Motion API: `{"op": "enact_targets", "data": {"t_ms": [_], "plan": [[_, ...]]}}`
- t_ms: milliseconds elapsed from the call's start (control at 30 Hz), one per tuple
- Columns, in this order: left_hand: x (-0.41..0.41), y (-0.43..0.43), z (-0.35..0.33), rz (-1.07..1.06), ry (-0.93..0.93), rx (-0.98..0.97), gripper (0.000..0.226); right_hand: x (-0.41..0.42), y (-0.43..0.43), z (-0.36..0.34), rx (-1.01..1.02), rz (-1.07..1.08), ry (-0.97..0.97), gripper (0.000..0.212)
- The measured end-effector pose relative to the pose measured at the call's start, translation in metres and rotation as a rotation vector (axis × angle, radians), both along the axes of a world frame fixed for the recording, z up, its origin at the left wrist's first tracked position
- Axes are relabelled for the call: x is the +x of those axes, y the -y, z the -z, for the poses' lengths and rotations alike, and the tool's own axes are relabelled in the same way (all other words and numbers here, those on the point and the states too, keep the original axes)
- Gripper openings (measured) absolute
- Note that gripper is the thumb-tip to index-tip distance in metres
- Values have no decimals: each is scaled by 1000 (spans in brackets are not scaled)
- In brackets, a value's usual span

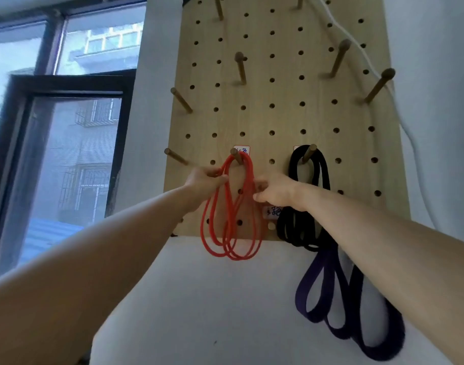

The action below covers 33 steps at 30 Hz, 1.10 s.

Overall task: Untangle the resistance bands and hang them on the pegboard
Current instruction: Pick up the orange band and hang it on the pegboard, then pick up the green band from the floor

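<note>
A wooden pegboard point(278, 114) with several dowel pegs hangs on the white wall. A thin red band point(232, 233) is looped in several coils over a lower peg point(236, 155). My left hand point(207, 179) pinches the red strands on the left side just below that peg. My right hand point(274, 191) pinches the strands on the right side. A black band point(299, 230) hangs coiled from the neighbouring peg point(310, 152) to the right. A wide purple band point(357, 312) dangles below the black one, partly behind my right forearm.
Several bare pegs stick out higher up the board, such as one peg point(240, 67) near the middle. A white cord point(362, 54) runs down the board's right side. A dark-framed window point(62, 154) fills the left. Small paper labels sit by the lower pegs.
</note>
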<state>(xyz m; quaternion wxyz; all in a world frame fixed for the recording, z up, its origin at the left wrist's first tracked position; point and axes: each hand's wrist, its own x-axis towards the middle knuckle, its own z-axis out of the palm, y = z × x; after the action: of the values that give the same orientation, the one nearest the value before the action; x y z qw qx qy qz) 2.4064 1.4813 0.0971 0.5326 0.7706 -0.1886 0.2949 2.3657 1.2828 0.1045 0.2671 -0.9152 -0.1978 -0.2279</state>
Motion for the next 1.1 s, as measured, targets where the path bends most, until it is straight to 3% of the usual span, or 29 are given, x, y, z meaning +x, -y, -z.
{"op": "enact_targets", "data": {"t_ms": [133,300,400,600,767,1100], "plan": [[-24,-16,18,-111,33,129,45,-17,16,11,-5,-15,106,39],[-75,-27,62,-8,5,169,17,-55,23,49,19,-56,294,28],[-107,-35,101,120,-28,237,13,-80,20,89,-19,-92,303,20],[-152,-46,191,207,-86,350,15,-110,7,196,-108,-134,139,24],[-166,-52,288,192,-184,413,13,-120,-5,299,1,-181,-98,20],[-198,-74,532,158,-675,499,16,-127,-17,532,-91,-149,-729,27]]}}
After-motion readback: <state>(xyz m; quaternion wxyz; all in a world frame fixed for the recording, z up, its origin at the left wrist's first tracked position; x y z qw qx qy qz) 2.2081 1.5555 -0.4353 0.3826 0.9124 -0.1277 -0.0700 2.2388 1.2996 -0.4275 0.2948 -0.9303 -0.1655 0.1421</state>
